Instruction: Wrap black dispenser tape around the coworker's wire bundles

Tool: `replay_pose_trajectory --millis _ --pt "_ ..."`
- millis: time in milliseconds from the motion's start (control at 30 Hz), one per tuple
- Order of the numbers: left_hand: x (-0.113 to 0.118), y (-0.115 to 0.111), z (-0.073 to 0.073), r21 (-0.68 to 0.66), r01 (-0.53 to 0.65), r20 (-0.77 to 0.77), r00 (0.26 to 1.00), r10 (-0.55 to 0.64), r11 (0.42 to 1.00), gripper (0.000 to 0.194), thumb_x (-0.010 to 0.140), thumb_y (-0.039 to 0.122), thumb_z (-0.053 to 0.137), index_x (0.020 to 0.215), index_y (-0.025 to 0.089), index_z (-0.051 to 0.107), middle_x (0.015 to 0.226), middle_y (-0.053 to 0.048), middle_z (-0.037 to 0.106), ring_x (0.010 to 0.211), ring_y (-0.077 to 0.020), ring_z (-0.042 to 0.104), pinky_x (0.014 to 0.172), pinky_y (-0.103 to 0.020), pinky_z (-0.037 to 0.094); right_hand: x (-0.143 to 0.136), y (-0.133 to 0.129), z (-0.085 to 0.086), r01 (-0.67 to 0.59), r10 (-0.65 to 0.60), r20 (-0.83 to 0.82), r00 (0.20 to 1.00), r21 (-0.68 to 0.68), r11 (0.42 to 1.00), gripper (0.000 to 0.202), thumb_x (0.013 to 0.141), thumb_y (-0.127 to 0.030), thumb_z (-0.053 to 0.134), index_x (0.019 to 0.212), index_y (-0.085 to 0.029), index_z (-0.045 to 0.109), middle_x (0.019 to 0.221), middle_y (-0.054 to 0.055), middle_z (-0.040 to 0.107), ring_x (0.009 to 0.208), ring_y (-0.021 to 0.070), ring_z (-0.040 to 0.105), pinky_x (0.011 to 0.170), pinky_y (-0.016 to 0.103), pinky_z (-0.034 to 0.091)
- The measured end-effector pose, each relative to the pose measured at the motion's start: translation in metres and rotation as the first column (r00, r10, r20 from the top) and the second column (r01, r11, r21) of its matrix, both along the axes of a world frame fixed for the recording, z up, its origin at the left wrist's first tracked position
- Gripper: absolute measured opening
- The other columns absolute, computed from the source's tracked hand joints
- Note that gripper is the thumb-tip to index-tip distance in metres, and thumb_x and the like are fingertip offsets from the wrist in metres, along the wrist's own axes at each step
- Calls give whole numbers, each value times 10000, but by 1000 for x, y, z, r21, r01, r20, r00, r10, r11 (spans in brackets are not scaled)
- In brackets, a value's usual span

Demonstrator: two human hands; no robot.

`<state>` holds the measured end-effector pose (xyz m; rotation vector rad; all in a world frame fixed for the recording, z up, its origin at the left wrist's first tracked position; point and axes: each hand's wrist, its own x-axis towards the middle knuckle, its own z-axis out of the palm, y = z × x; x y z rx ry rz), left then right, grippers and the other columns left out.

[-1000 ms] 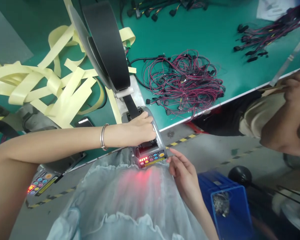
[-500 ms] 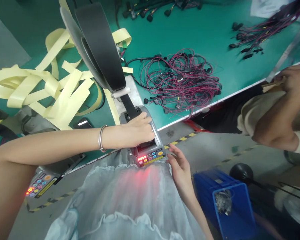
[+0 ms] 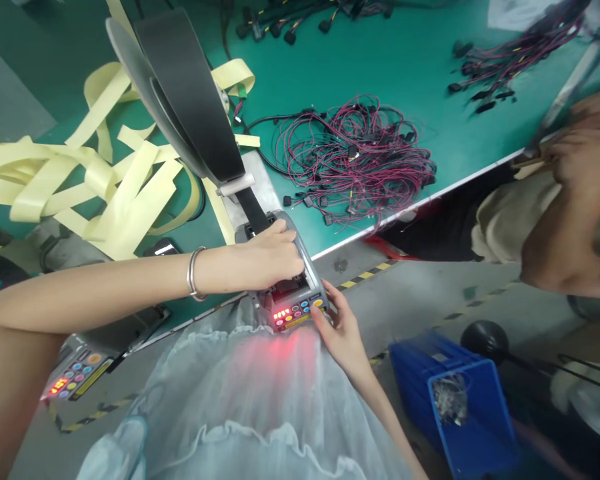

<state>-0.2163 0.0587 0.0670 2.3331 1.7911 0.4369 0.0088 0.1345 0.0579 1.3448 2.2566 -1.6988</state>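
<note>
Tape dispenser [image 3: 307, 267] between both hands — left hand [image 3: 275, 257] atop, right hand [image 3: 341, 325] at panel corner

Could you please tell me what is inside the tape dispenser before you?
Black tape leads into the dispenser from the roll, and dark parts show near its panel. The left hand covers the middle, hiding what's beneath.

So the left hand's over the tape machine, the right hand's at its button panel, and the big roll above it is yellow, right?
The roll isn't yellow but black, as the head view shows. The left hand is over the tape machine and the right hand at its button panel.
</note>
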Motion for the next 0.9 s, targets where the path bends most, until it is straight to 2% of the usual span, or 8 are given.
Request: replay_pose_trajectory --millis 233,467,600,900 --pt "2 2 1 -13 -20 -27 999 20 1000 118 741 195 627 652 159 557 620 -47 598 674 -200 462 642 -343 189 1 1 -2 -32 31 -39 999 -9 999 475 800 -394 547 1237 -252 426 1318 88 449 1209 233 428 978 423 395" --pt "5 2 -3 0 -24 31 999 24 1000 140 734 174 619 627 162 529 603 -39 575 660 -187 459 646 -344 185 0 1 -2 -30 29 -44 999 -21 999 490 795 -384 555 1245 -242 424 1304 89 463 1189 234 446 978 423 397" --pt "5 1 -3 10 -34 16 999 34 999 127 720 147 619 627 163 534 595 -37 574 661 -192 459 647 -342 188 0 1 -1 -31 29 -54 998 -28 999 482 788 -384 560 1232 -244 433 1301 87 466 1190 236 446 983 427 394" --pt "2 1 -3 -45 -17 -5 1000 17 999 97 741 190 606 658 166 564 648 -44 603 668 -194 472 643 -343 194 1 2 -2 -43 42 -35 998 -20 999 513 786 -390 561 1252 -234 416 1301 92 465 1179 233 455 984 424 393"
